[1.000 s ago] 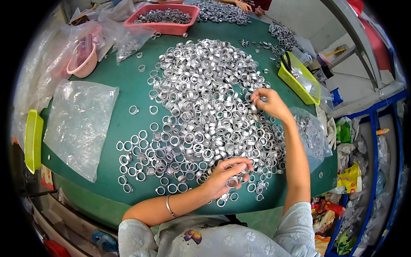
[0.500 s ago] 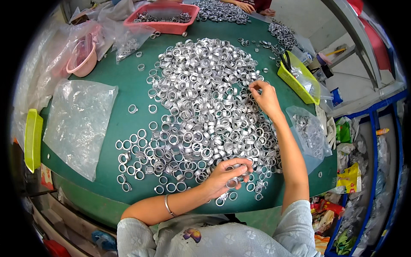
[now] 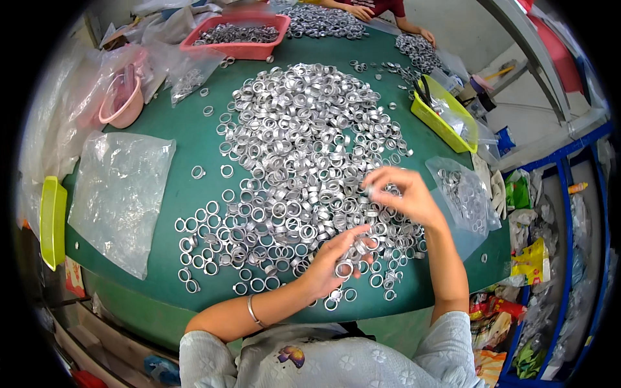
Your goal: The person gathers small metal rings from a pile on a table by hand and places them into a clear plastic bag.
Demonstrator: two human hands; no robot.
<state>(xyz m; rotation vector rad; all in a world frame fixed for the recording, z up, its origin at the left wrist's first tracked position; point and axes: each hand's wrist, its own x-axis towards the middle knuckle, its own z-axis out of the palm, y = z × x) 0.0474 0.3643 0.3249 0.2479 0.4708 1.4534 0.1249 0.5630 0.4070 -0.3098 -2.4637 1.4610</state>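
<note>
A big heap of silvery metal rings, many with a small lug, spreads over the green table. My left hand is curled at the heap's near edge, palm turned up. It holds several metal rings between palm and fingers. My right hand hovers over the right side of the heap, slightly blurred. Thumb and fingertips pinch what looks like one small metal ring, partly hidden by the fingers. Loose rings lie scattered left of my left hand.
A flat clear plastic bag lies at left. Bagged rings and a yellow-green basket sit at right. Farther back stand a red tub of metal parts and a pink basin. Another person's hands work at the far edge.
My right hand has moved from the heap's upper right back toward my left hand, a ring apparently in its fingers. My left hand has opened somewhat around its rings.
</note>
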